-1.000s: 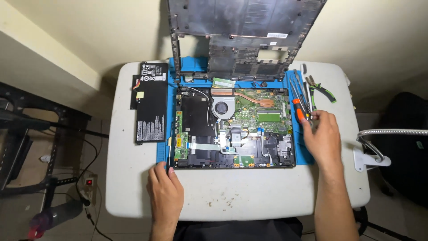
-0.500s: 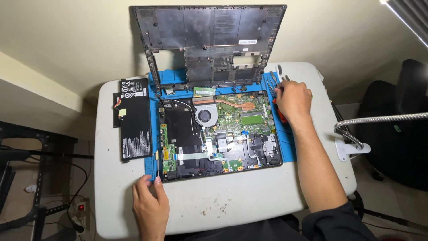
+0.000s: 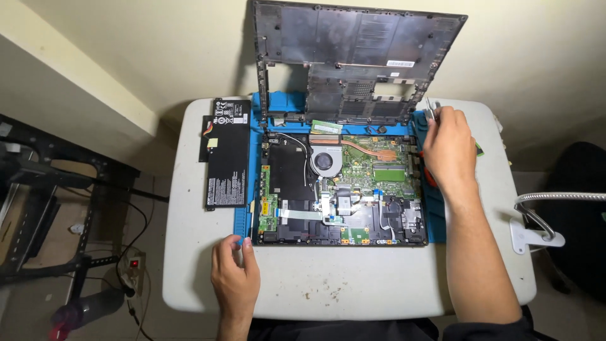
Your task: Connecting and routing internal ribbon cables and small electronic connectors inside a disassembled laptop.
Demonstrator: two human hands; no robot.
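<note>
While the left hand [image 3: 235, 276] is resting open on the surface [image 3: 353, 293] by the mat [image 3: 242, 218], the right hand [image 3: 449, 150] is gripping tweezers [image 3: 430, 112]. The opened laptop [image 3: 341, 189] is lying between them

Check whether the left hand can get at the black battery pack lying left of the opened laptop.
Probably yes. The left hand rests on the white table at the blue mat's front corner, and the battery pack lies flat just beyond it with nothing on top or between.

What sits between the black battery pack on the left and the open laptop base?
In the head view, only the left strip of the blue work mat separates the battery pack from the laptop base; nothing rests on that strip.
</note>
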